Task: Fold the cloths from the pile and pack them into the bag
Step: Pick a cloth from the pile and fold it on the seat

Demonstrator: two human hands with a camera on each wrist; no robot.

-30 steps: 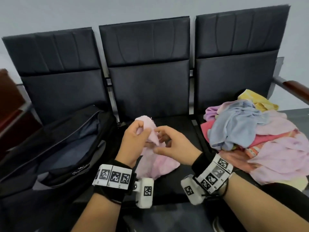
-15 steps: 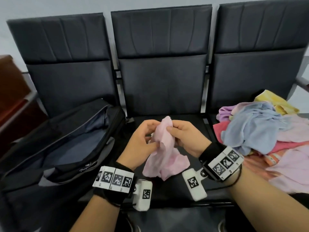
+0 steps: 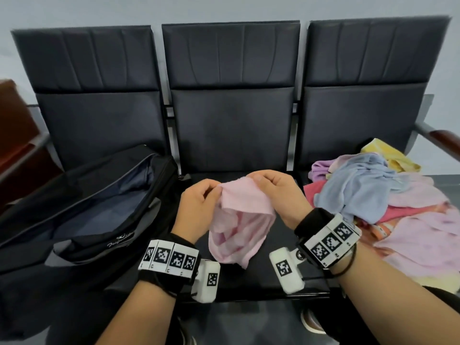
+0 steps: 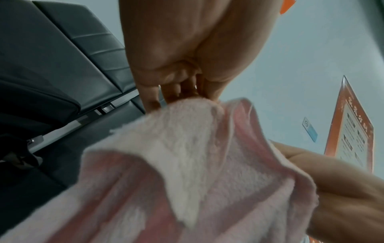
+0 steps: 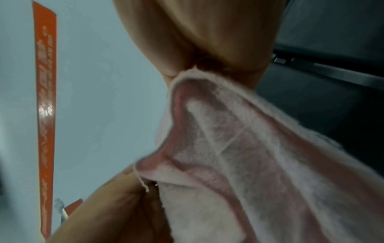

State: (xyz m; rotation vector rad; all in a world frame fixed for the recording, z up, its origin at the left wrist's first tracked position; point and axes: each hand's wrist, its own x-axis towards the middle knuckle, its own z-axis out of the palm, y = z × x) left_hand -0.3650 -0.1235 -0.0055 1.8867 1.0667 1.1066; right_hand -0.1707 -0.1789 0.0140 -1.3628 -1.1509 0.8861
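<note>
Hands: left hand [image 3: 199, 202] and right hand [image 3: 276, 192] fingers pinch pink towel's [image 3: 239, 220] top edge | spreading it for folding | backpack [image 3: 82, 207] open on left seat, pile [image 3: 388, 195] on right seat

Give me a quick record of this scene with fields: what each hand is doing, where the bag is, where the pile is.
left hand: pinches the pink cloth at its top edge
right hand: pinches the same top edge
cloth: hangs over the middle seat, not yet folded
bag: open, on the left seat
pile: loose cloths on the right seat
</note>
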